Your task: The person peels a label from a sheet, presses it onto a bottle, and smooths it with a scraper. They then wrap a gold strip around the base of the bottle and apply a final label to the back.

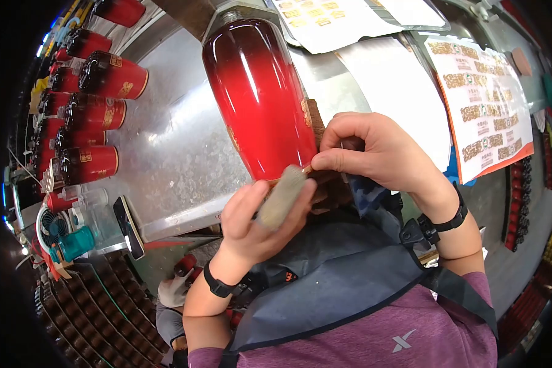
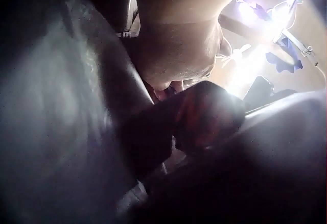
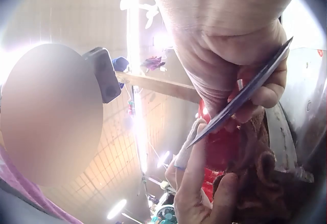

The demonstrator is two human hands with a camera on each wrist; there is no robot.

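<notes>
A large glossy red bottle, darkening to black at its shoulder, lies with its base toward me. Gold decorations mark its sides. At the base, my left hand touches the lower edge with fairly straight fingers. A grey-beige cloth wrap covers one of those fingers, and appears as a pale wrap in the right wrist view. My right hand has thumb and index finger together at the base's right edge. Across its curled fingers runs a thin dark flat sheet, seen edge-on. The left wrist view is dark and blurred.
Brown cloth lies beneath the bottle. More red bottles stand at left, beside a phone and a teal container. Sheets of gold labels lie at right. Another person is lower left.
</notes>
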